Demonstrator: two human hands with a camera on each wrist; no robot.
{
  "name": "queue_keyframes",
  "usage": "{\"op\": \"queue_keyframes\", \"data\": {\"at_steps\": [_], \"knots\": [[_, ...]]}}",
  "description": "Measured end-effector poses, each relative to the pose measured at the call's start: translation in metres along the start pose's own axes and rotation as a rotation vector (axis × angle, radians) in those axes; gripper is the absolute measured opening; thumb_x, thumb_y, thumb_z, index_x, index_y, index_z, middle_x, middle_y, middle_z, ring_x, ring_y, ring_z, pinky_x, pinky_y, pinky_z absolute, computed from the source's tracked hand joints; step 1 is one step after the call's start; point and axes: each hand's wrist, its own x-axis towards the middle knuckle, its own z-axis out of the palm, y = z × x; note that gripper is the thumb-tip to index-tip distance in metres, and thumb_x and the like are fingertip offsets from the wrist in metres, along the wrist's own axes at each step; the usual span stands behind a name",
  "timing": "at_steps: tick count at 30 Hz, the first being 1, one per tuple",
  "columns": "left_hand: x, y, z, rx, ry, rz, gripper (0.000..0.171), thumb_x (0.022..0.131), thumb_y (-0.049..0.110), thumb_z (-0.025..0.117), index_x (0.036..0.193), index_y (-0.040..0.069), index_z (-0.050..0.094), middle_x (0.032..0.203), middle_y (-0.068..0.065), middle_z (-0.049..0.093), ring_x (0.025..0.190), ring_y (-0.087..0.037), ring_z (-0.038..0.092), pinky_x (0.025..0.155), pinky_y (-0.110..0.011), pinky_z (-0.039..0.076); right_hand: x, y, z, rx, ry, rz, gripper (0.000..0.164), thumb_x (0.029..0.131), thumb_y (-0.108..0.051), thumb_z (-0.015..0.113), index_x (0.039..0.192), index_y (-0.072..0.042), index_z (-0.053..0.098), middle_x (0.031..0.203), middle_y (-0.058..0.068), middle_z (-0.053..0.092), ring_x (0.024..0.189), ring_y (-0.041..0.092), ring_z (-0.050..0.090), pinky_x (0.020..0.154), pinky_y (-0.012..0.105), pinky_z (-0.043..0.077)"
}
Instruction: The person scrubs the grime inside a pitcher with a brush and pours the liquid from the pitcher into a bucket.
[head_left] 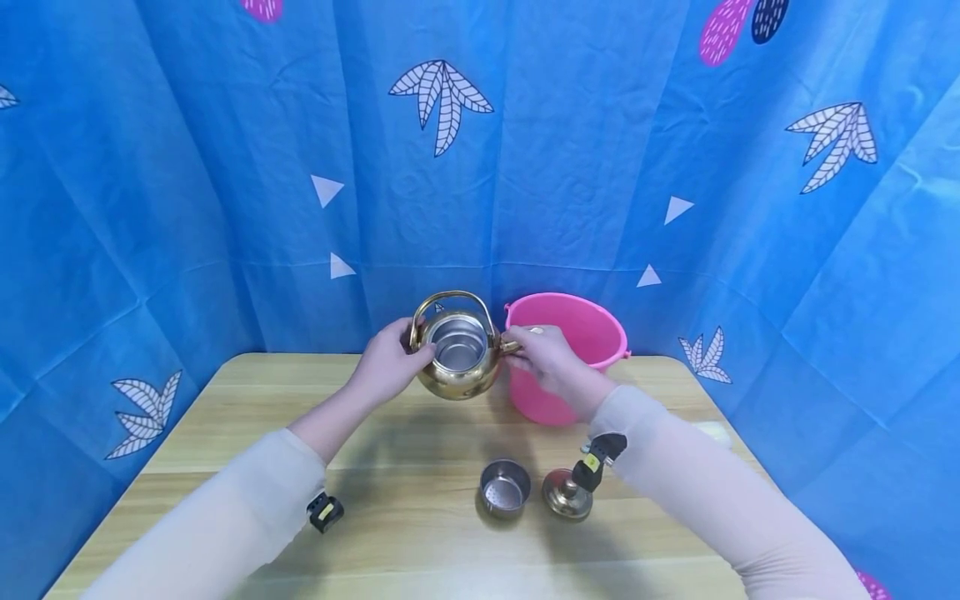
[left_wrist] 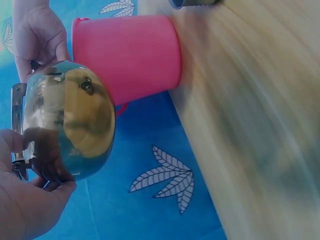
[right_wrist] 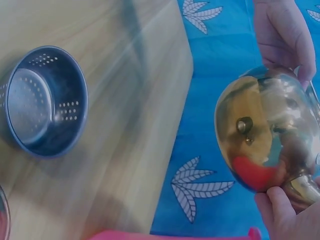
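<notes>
A shiny gold teapot [head_left: 459, 387] is held up above the table, its lid off and its mouth tipped toward the head camera, showing a silver inside. My left hand [head_left: 390, 360] grips its left side by the foot of the arched handle [head_left: 452, 294]. On the other side, my right hand [head_left: 549, 360] pinches the spout [head_left: 510, 347]. The pot's rounded gold body [right_wrist: 265, 130] also fills part of the right wrist view. Below on the table stand a perforated metal strainer cup [head_left: 505, 487] and, beside it, the gold lid [head_left: 566, 497] with its knob up.
A pink bucket [head_left: 542, 402] stands at the back of the wooden table [head_left: 420, 517], just behind my right hand. A whitish item [head_left: 712, 432] lies at the right edge, partly hidden by my sleeve. Blue patterned curtains [head_left: 570, 167] enclose the back and sides.
</notes>
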Motion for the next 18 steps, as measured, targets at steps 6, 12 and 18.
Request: {"op": "queue_keyframes", "data": {"at_steps": [6, 12, 18], "knots": [[0.005, 0.011, 0.001, -0.008, -0.009, 0.019, 0.037, 0.095, 0.022, 0.066, 0.127, 0.003, 0.059, 0.117, -0.013, 0.066, 0.108, -0.026, 0.062, 0.091, -0.042, 0.053, -0.002, -0.009, -0.008, -0.019, 0.005, -0.035, 0.017, 0.094, -0.004, 0.059, 0.104, 0.004, 0.069, 0.087, 0.005, 0.07, 0.085, 0.014, 0.068, 0.097, 0.037, 0.053], [0.012, 0.021, 0.003, -0.003, 0.005, 0.049, 0.045, 0.096, 0.022, 0.066, 0.135, 0.003, 0.056, 0.129, -0.014, 0.061, 0.117, -0.028, 0.058, 0.098, -0.045, 0.05, -0.002, -0.016, -0.017, -0.04, 0.003, -0.06, 0.022, 0.096, -0.006, 0.058, 0.111, 0.005, 0.069, 0.095, 0.007, 0.073, 0.094, 0.018, 0.069, 0.101, 0.039, 0.051], [0.022, 0.029, 0.01, -0.009, 0.017, 0.097, 0.045, 0.096, 0.023, 0.066, 0.135, 0.003, 0.057, 0.13, -0.013, 0.059, 0.121, -0.028, 0.057, 0.102, -0.044, 0.049, -0.001, -0.023, -0.026, -0.13, 0.045, -0.063, 0.026, 0.097, -0.012, 0.06, 0.118, 0.002, 0.068, 0.111, 0.012, 0.07, 0.107, 0.023, 0.066, 0.099, 0.036, 0.052]]}}
